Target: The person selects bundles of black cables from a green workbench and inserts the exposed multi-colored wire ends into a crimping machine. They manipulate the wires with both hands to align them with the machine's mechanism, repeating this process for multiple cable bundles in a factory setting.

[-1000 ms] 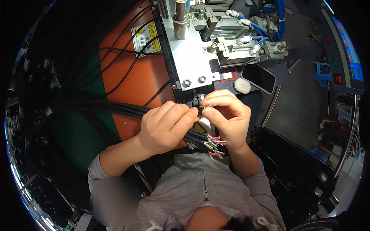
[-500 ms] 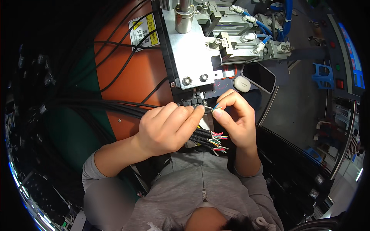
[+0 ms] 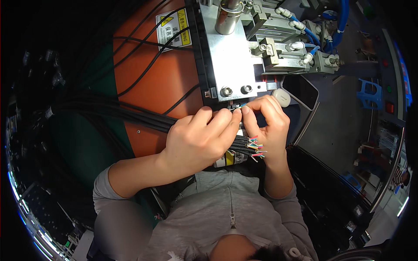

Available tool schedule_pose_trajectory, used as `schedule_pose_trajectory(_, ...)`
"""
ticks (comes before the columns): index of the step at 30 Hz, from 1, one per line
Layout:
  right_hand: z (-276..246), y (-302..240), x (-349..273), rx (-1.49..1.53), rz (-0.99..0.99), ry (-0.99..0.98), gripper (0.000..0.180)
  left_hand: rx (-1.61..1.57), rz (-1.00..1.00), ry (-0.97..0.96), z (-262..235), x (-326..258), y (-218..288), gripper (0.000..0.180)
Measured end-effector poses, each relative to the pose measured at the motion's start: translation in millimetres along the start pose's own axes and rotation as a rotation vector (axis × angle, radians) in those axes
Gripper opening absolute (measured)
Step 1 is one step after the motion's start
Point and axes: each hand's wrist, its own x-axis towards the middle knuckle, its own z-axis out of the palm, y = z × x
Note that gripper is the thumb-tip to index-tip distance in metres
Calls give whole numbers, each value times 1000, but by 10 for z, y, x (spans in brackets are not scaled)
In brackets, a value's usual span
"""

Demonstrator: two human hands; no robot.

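My left hand (image 3: 200, 135) is closed in a pinch on a cable, just in front of the machine's metal plate (image 3: 230, 65). Most of that cable is hidden behind the fingers. Close against it, my right hand (image 3: 269, 124) pinches thin coloured wires (image 3: 242, 106) at the cable's end; only a bit of blue and white shows between the fingertips. Beneath both hands lies a bundle of black cables (image 3: 244, 144), their stripped ends (image 3: 257, 148) fanning out in pink, green, yellow and white. The fixture under the plate is mostly covered by my fingers.
Long black cables (image 3: 143, 119) run off to the left over an orange surface (image 3: 156, 82). Pneumatic cylinders (image 3: 283, 54) with blue hoses (image 3: 342, 21) stand at the back. A phone (image 3: 299, 92) and a round white case (image 3: 281, 98) lie right of the plate. A blue stool (image 3: 369, 93) stands farther right.
Both hands have moved slightly away from me, up to the fixture under the plate, and their fingertips are closer together. The blue wire is now mostly hidden. The view has shifted a little.
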Motion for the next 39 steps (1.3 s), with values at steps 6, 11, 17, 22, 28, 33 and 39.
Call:
schedule_pose_trajectory(6, 87, 43, -13, 32, -64, 96, 7, -26, -34, 7, 15, -3, 30, 29)
schedule_pose_trajectory(11, 157, 126, -80, 454, 302, 45, 6, -38, 0, 6, 4, 9, -34, 26)
schedule_pose_trajectory(17, 191, 221, -122, 752, 458, -30, 10, -72, -19, 61, 41, 32, -98, 21)
schedule_pose_trajectory(22, 184, 173, -95, 515, 384, 56, 13, 20, -90, -89, -109, -17, 12, 24)
schedule_pose_trajectory(28, 68, 286, -95, 847, 473, 187, 12, 249, -95, -73, -112, -106, 80, 26)
schedule_pose_trajectory(33, -812, -3, -283, 864, -92, 72, 7, -194, 7, -276, -520, -168, -41, 34)
schedule_pose_trajectory(39, -1908, -1166, -343, 869, -921, -885, 21, -1116, 696, -616, -1830, -300, -101, 15)
